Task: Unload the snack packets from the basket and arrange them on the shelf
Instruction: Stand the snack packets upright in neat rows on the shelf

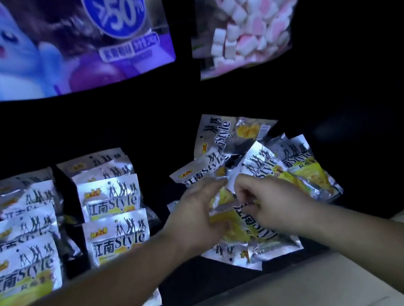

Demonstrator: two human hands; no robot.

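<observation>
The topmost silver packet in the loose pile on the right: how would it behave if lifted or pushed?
The topmost silver packet looks creased and bent, so probably floppy. Its glossy foil likely slides easily over the loose pile. It lies flat and thin, so probably light, unlikely to roll.

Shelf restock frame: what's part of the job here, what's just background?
Job: jumbled pile of silver-and-yellow snack packets; neat rows of the same packets; dark shelf; left hand; right hand, both in the pile.
Background: large purple cartoon bag; bag of pink-and-white marshmallow cubes; beige floor tiles.
</observation>
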